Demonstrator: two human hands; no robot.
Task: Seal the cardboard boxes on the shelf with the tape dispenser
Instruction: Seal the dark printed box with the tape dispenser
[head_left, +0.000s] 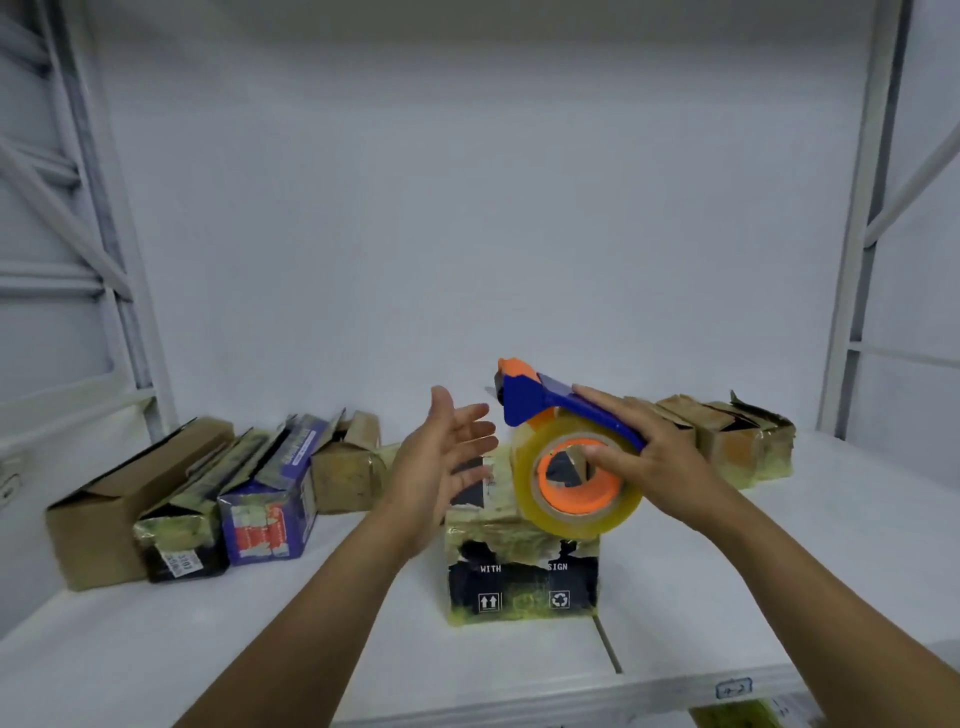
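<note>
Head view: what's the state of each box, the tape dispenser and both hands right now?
centre box: upright, top flaps down.
tape dispenser: held over the centre box, clear roll loaded.
right hand: grips the tape dispenser, thumb at the roll's core.
left hand: open, holding nothing.
left boxes: flaps up, unsealed.
right boxes: flaps up, unsealed.

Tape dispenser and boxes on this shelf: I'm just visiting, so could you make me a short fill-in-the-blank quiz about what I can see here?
1. The right hand grips the tape dispenser, whose frame is ____ with orange parts.
2. The left hand, fingers spread, holds ____.
3. The black box nearest the person bears the printed words WITH and ____.
4. The plain brown box lies at the far ____ end of the shelf.

Missing words: blue; nothing; SIGN; left
</note>
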